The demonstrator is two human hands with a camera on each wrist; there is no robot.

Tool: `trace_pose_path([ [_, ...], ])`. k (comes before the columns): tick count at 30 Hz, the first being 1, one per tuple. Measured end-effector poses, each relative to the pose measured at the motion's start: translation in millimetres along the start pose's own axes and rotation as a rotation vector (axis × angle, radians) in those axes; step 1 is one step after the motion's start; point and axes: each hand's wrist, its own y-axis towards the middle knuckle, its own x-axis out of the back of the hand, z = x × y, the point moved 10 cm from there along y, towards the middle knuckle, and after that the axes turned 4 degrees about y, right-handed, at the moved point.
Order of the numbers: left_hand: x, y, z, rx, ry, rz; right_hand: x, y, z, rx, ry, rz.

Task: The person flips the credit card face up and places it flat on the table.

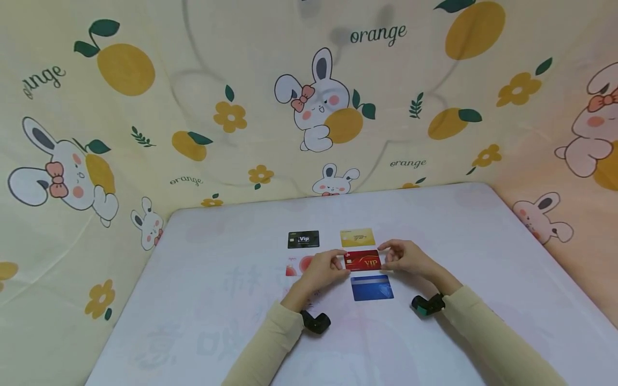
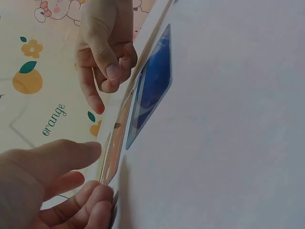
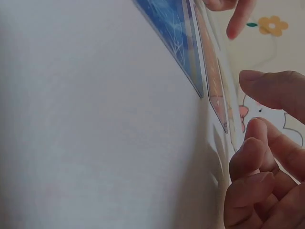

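Note:
A red VIP card (image 1: 363,260) lies flat on the white table, between my two hands. My left hand (image 1: 324,268) is at its left edge, thumb and fingers apart; in the left wrist view the fingertips (image 2: 102,191) are at the card's near end, and whether they touch it I cannot tell. At the right edge is my right hand (image 1: 409,258), its thumb (image 3: 257,81) spread from the bent fingers, with nothing between them. A blue card (image 1: 372,288) lies just below the red one and a gold card (image 1: 357,237) just above.
A black Vip card (image 1: 303,239) lies at the upper left of the group. Below it, a white card with red circles (image 1: 292,266) is partly covered by my left hand. The white table (image 1: 203,257) ends at a cloth (image 1: 270,102) printed with rabbits and oranges.

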Motion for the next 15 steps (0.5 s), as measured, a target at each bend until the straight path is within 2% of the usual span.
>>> trace_pose_path([
  [4, -0.9, -3.9, 0.1, 0.000, -0.033, 0.003, 0.3, -3.2, -0.2, -0.022, -0.012, 0.004],
  [9, -1.2, -7.3, -2.3, -0.012, -0.022, 0.001, 0.2, -8.2, 0.2, -0.043, -0.030, -0.001],
  [15, -5.0, -12.3, -5.4, -0.012, 0.008, 0.043, -5.6, -14.5, 3.3, -0.008, -0.040, 0.030],
])
